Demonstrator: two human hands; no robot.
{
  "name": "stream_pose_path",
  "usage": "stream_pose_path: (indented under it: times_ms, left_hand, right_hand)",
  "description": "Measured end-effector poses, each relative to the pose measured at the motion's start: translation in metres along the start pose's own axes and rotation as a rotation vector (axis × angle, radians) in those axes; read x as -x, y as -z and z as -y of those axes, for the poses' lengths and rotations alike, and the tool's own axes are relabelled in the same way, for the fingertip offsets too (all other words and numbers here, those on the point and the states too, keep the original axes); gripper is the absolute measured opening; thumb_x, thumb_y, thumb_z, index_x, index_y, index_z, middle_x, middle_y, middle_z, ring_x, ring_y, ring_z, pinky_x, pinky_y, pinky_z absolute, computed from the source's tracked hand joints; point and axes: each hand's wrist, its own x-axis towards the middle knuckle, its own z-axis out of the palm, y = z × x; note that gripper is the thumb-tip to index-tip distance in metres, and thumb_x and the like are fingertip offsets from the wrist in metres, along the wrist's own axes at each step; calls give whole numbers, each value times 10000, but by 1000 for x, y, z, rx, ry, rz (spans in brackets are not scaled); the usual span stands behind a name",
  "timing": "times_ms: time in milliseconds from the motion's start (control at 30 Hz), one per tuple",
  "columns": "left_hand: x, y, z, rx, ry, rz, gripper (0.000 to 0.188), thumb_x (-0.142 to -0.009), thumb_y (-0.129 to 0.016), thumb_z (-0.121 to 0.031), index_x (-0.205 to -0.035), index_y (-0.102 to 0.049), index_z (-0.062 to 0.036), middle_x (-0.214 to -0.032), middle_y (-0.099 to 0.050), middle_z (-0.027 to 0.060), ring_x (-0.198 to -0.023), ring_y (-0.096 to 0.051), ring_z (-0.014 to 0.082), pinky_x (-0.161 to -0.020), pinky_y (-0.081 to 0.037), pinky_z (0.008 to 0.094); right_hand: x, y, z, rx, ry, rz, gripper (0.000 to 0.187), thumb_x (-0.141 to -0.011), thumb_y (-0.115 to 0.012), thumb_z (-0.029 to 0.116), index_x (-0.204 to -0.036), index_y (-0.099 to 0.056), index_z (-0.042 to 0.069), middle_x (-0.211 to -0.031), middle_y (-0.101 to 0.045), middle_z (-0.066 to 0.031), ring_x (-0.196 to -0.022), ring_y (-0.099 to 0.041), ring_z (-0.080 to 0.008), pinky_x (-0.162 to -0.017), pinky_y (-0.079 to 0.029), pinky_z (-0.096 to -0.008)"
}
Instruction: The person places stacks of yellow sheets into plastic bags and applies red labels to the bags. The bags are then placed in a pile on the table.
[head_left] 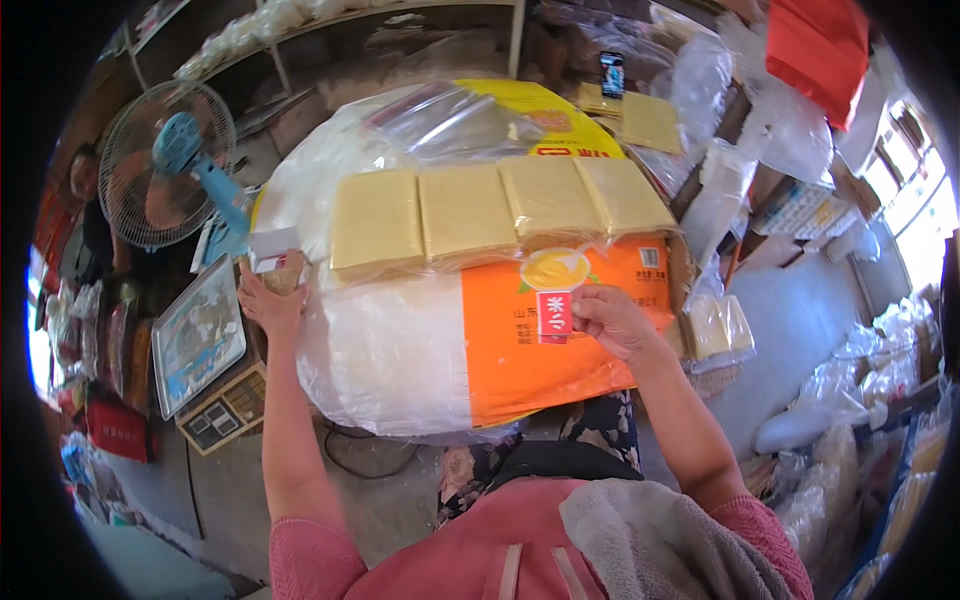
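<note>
My right hand is closed in a pinch on a small red-and-white label, held above the orange printed part of a plastic-covered work surface. A row of several square, pale yellow stacks of thin sheets, in clear plastic, lies just beyond it. At the surface's left edge, my left hand curls around a small box. White and red cards stick up from this box. Part of its shape is hidden by my fingers.
A fan with a blue body and a metal tray stand to the left. Clear plastic bags lie at the far side. A phone stands at the back right. Another wrapped stack sits beyond the right edge.
</note>
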Motion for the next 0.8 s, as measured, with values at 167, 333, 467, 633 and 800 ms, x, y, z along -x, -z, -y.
stream_pose_path:
  times_ms: [167, 333, 467, 633, 800]
  left_hand:
    - [47, 44, -104, 24, -238, -21, 925, -679, -806, -250, -1427, -294, -66, -1455, -256, 243, -1346, -243, 376, -1105, -231, 445]
    - [173, 108, -237, 1519, 543, 1195, 609, -937, -516, -404, -1398, -355, -40, -1261, -542, 94, -1161, -521, 200, -1003, -403, 350]
    - [205, 116, -264, 1760, 881, 1408, 475, -961, -492, -302, -1269, -432, 55, -1199, -573, 144, -1062, -594, 247, -928, -484, 374]
    - [210, 129, -273, 1799, 818, 1220, 393, -966, -484, -239, -1210, -465, 69, -1145, -588, 175, -1051, -600, 267, -915, -500, 382]
    - [210, 136, -263, 1678, 761, 1131, 341, -959, -512, -211, -1159, -504, 64, -1106, -603, 208, -1006, -628, 299, -861, -537, 380]
  right_hand:
    - [1, -1, 5, 153, -37, -9, 103, -816, -639, 106, -867, -622, 18, -771, -599, -13, -686, -533, -89, -675, -439, -229]
    - [-9, -20, 4, 346, -104, 130, 137, -795, -672, 132, -871, -663, 18, -756, -622, -22, -694, -549, -83, -671, -433, -219]
    - [-16, -29, 1, 518, -85, 196, 174, -793, -688, 163, -872, -682, 7, -754, -639, -27, -701, -568, -80, -656, -456, -231]
    - [2, -38, 8, 941, 152, 35, 209, -827, -685, 181, -897, -674, -16, -805, -667, -41, -738, -599, -83, -656, -493, -257]
    - [80, -89, 59, 611, 472, 236, 207, -836, -674, 194, -935, -670, 12, -800, -654, -67, -714, -613, -143, -691, -487, -271]
